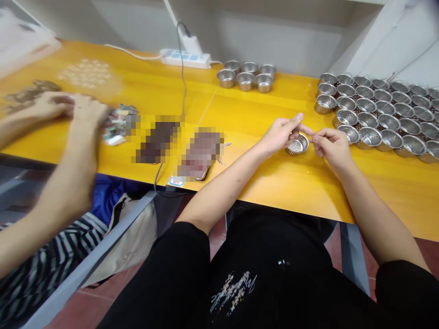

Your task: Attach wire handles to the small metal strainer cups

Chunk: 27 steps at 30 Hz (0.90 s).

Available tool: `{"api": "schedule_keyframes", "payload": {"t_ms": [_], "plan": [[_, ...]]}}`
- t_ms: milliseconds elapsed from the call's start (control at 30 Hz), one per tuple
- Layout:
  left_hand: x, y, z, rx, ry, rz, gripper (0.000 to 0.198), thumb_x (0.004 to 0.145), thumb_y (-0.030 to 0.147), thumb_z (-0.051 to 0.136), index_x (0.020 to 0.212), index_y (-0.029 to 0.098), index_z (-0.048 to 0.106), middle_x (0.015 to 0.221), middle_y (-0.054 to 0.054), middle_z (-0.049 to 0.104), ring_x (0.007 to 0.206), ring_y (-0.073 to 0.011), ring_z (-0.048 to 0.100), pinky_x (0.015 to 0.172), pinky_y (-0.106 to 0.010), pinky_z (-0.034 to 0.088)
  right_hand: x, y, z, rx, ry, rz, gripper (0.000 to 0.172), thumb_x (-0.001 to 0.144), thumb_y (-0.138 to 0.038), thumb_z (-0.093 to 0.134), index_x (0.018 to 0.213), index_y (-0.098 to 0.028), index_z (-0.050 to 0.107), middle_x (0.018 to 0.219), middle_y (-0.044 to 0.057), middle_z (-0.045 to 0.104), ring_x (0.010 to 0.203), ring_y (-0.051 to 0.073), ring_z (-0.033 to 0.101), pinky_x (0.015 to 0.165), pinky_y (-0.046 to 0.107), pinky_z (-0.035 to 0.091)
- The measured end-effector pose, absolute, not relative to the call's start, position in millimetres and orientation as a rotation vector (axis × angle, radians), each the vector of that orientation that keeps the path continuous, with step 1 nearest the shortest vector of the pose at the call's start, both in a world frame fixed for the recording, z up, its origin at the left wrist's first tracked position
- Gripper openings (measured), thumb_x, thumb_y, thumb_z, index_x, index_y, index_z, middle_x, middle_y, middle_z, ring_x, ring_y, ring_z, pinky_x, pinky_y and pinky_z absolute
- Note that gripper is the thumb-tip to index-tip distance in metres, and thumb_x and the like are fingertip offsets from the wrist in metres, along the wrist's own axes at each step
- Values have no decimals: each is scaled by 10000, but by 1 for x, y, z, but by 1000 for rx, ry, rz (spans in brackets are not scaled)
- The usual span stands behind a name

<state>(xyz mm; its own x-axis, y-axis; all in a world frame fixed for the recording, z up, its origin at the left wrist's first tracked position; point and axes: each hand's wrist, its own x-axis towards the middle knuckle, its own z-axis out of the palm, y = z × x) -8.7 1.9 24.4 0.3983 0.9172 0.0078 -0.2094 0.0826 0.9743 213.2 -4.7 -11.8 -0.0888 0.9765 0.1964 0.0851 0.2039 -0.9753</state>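
Note:
My left hand (279, 135) is over the table with its thumb raised and index finger stretched out to the right. Its other fingers curl in beside the rim of a small perforated metal cup (297, 145); whether they touch it I cannot tell. Thumb and fingers of my right hand (331, 145) are pinched together at the tip of my left index finger. Anything inside that pinch is too small or hidden to make out. The cup stands upright on the table, below and between both hands, partly covered by the left one.
Rows of perforated metal cups with thin wire handles (372, 114) fill the right side. Several more metal cups (245, 81) stand at the back near a white power strip (187, 58). Two blurred-out flat objects (200, 153) lie left. A co-worker's hands (73, 107) handle small pieces farther left.

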Motion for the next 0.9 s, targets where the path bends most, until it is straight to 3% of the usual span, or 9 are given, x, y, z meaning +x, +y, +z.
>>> {"api": "schedule_keyframes", "payload": {"t_ms": [133,333,600,900], "plan": [[-6,0,24,1228,810,952,837,1238,777,748,736,112,824,565,88,352,491,-57,247,551,-282,143,216,-4,-10,-1026,-1333,1062,187,768,-385,947,717,-270,808,567,-26,652,420,99,444,434,267,313],[-6,0,29,1162,850,992,736,1242,730,775,844,115,841,580,114,332,475,-54,233,553,-267,140,213,-8,-8,-1017,-1450,1108,200,796,-409,968,735,-267,842,556,-21,646,426,110,462,437,271,330],[-6,3,19,1225,802,984,809,1274,705,730,725,117,819,560,85,356,496,-62,247,556,-285,145,214,-3,-13,-1066,-1364,999,162,783,-364,920,714,-270,807,565,-25,633,425,112,460,439,284,313],[-6,2,24,1238,825,1041,770,1230,740,789,762,130,834,569,93,344,527,-76,262,576,-283,174,212,-9,-9,-1065,-1499,1031,110,777,-327,862,696,-264,823,520,-21,621,423,118,461,449,282,338]]}}
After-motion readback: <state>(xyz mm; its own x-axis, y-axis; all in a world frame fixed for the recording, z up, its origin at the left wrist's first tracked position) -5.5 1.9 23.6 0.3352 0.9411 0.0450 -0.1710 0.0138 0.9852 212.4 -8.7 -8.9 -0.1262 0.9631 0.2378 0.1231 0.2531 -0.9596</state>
